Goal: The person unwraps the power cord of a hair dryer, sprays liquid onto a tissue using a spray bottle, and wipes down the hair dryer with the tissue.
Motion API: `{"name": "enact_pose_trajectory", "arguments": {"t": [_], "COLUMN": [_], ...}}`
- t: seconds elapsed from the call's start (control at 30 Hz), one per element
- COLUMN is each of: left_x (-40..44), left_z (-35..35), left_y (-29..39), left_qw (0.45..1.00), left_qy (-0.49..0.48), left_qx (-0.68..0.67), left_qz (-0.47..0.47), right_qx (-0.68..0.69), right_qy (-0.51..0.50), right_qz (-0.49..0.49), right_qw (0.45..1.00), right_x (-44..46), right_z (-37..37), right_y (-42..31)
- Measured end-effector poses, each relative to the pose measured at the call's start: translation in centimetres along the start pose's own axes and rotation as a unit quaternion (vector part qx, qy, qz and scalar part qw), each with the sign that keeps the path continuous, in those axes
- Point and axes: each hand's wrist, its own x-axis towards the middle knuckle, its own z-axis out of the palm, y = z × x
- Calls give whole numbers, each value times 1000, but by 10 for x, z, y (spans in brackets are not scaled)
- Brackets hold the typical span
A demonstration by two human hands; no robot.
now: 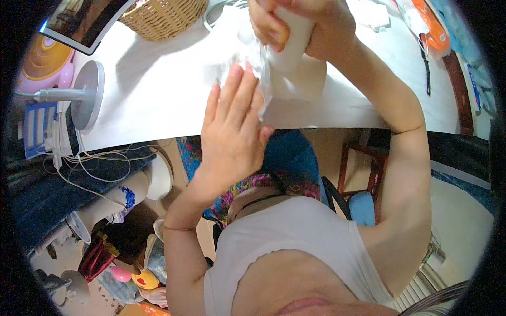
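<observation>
Light falls across the white tabletop (153, 100), with a wicker basket (166, 21) near its far edge and a grey round stand (90, 95) by its near left corner. Your right hand (331, 29) grasps a white cylindrical object (296, 39), fingers wrapped around it, over the tabletop beyond the near edge. Your left hand (232, 129) has released, extended fingers, tips at crumpled clear plastic (262, 87). You seem mid-handling; the next move calls for a steady right grip.

Counter (153, 100): two hands (233, 138) (329, 26), one white container (294, 42). Toward left edge: one wicker basket (164, 19), one screen (84, 21), one grey round base (90, 96).
</observation>
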Motion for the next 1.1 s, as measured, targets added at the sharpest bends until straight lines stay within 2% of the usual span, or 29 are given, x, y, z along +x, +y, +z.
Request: {"name": "enact_pose_trajectory", "arguments": {"t": [0.03, 0.07, 0.2, 0.3, 0.37, 0.43, 0.47, 0.5, 0.6, 0.7, 0.73, 0.83, 0.87, 1.1], "left_x": [-7, -13, 4, 23, 36, 45, 51, 58, 70, 73, 68, 41, 29, -16], "left_z": [1, 2, -7, -9, -16, -23, -20, -15, -6, 1, -3, -10, -13, -10], "left_y": [3, 3, 4, -7, -15, -23, -27, -31, -40, -42, -38, -18, -15, 3], "left_qw": [1000, 999, 999, 1000, 999, 998, 996, 996, 995, 990, 997, 997, 999, 999], "left_qy": [-10, -34, -36, 9, 23, 10, 45, 37, 37, 81, 24, 47, -7, -39], "left_qx": [-12, -3, 15, 8, -10, -33, -46, -53, -49, -5, 0, 35, 29, 8], "left_qz": [-2, -3, 0, 11, 36, 53, 64, 67, 81, 114, 79, 45, 23, 6], "right_qx": [8, 44, 50, 4, 23, 69, 81, 71, 40, 63, 62, 80, 92, 113], "right_qy": [4, -24, -57, -26, -14, -21, -26, -35, 44, -17, -21, -40, -46, -54], "right_qz": [13, -19, -51, -15, -12, -34, -45, -58, 12, -52, -54, -46, -39, -44], "right_qw": [1000, 999, 996, 1000, 1000, 997, 995, 995, 998, 996, 996, 995, 994, 991], "right_x": [1, 3, 7, 4, 3, 5, 5, 4, -2, 2, 2, 2, 2, 3], "right_z": [3, -3, -13, -7, -7, -13, -14, -12, 7, -6, -7, -7, -6, -9], "right_y": [-4, 4, 18, 7, 6, 15, 17, 17, -3, 15, 14, 13, 13, 16]}}
